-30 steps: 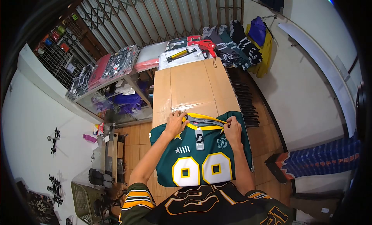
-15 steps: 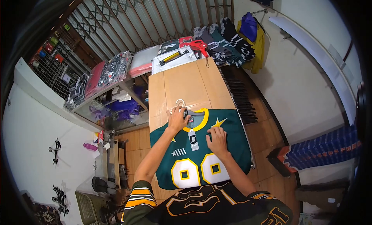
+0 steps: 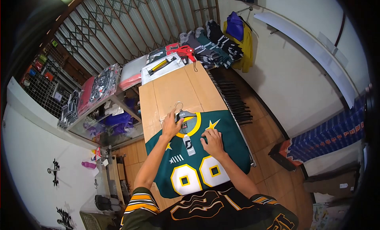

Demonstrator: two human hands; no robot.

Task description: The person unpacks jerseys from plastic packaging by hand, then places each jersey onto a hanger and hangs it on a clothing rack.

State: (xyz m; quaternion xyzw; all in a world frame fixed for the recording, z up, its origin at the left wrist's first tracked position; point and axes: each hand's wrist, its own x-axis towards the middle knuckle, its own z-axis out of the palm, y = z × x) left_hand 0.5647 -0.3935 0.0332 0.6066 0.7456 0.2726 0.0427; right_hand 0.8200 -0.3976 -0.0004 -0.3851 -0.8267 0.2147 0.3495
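Observation:
A dark green jersey [image 3: 233, 151] with a yellow collar, yellow stars and large white numbers lies face up. A dark hanger [image 3: 189, 114] with a metal hook [image 3: 179, 105] sits in its neck opening, the hook pointing away from me. My left hand [image 3: 171, 125] rests at the left of the collar beside the hanger, its thumb and fingers apart. Lying on the jersey below the right star [image 3: 212, 124], my right hand [image 3: 213, 143] has its fingers loosely spread. Between the hands, a grey-white tag [image 3: 189, 145] hangs from the collar.
The jersey covers the near part of a cardboard-topped table [image 3: 180, 85]. At its far end are a yellow-and-black pump [image 3: 160, 65] and a red handheld tool [image 3: 186, 53]. Folded socks [image 3: 215, 46] lie behind. Black hangers [image 3: 233, 101] line the right side; a glass case [image 3: 113, 121] stands left.
My view has turned, shifting the scene leftward. More of the hanger shows above the collar, with my left hand now beside it. My right hand stays on the jersey near the star.

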